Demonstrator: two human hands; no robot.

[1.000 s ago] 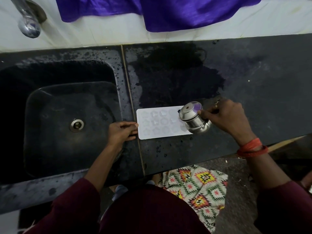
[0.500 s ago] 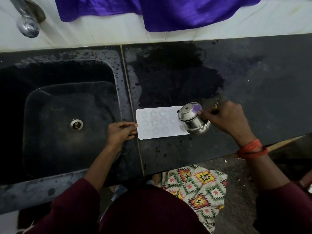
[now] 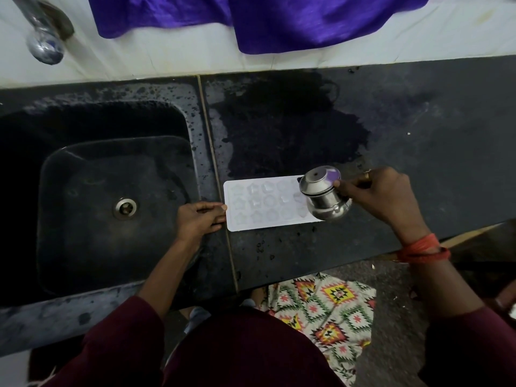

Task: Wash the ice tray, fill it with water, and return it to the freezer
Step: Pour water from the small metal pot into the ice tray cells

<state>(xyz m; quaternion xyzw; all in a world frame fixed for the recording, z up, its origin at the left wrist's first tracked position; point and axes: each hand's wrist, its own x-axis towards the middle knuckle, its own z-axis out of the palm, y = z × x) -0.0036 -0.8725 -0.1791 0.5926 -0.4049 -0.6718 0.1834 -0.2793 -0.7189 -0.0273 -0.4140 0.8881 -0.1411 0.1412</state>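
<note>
A white ice tray (image 3: 262, 203) with several shaped moulds lies flat on the dark counter (image 3: 418, 141), just right of the sink. My left hand (image 3: 199, 219) pinches the tray's left edge, thumb on top. My right hand (image 3: 382, 195) grips a small steel pot (image 3: 324, 198), tilted with its mouth toward the tray's right end. The pot covers the tray's right corner. Whether water is leaving the pot cannot be made out.
A dark sink (image 3: 111, 205) with a steel drain (image 3: 125, 208) lies to the left. A steel tap (image 3: 42, 37) hangs at the upper left. A large wet patch (image 3: 287, 129) spreads behind the tray. Purple cloth (image 3: 265, 18) drapes over the white wall.
The pot has shifted slightly over the tray's right end. My left hand stays on the tray's left edge.
</note>
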